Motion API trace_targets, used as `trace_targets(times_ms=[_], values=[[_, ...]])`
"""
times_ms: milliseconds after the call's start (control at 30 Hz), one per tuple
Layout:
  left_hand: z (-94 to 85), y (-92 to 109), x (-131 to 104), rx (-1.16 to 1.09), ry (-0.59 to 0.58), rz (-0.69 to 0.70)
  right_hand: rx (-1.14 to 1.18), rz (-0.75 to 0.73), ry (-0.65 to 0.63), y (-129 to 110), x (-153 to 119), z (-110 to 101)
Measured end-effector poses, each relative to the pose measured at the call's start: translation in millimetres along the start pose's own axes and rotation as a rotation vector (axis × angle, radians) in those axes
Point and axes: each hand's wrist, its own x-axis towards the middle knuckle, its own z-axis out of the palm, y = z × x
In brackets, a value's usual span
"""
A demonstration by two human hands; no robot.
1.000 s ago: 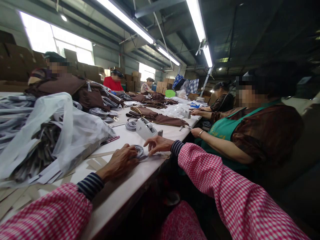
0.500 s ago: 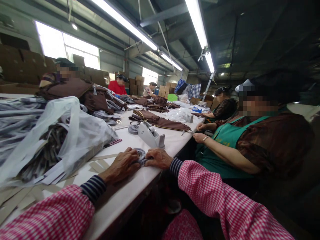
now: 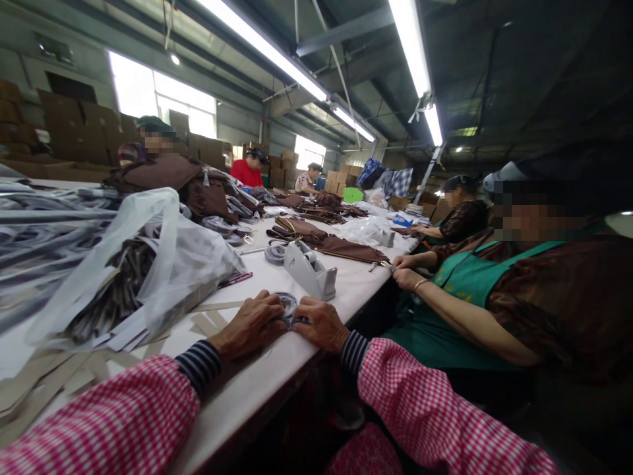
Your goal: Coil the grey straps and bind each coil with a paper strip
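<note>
Between my two hands, near the table's front edge, lies a coiled grey strap (image 3: 287,302). My left hand (image 3: 251,323) has its fingers curled onto the left side of the coil. From the right, my right hand (image 3: 320,323) grips the coil with bent fingers. A white tape dispenser (image 3: 309,272) stands just behind my hands. Another grey coil (image 3: 275,254) lies behind the dispenser's left end.
At the left, a translucent plastic bag (image 3: 198,264) holds strips, beside loose cardboard strips (image 3: 39,382) and piled grey straps (image 3: 44,231). Brown fabric bags (image 3: 316,239) lie farther back. A person in a green apron (image 3: 459,277) works close on the right.
The camera view has shifted, so the scene sits farther right. My right hand's fingers have drawn in closer over the coil. Both hands stay at the coil.
</note>
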Motion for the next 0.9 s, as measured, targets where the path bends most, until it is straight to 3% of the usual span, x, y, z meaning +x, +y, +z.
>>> trace_targets(times_ms=[233, 533, 733, 900], values=[[-5.6, -0.4, 1.4, -0.073, 0.0, 0.009, -0.151, -0.189, -0.058, -12.8, 7.1, 1.6], [-11.2, 2.7, 3.0, -0.071, -0.07, -0.053, 0.128, 0.026, -0.006, -6.5, 15.9, -8.1], [-14.9, 4.9, 3.0, -0.145, -0.09, -0.082, 0.151, -0.069, -0.271, 13.8, 37.8, -22.2], [-13.1, 12.6, 4.1, -0.067, -0.061, -0.088, 0.209, -0.047, -0.328, 14.5, 47.7, -23.2]])
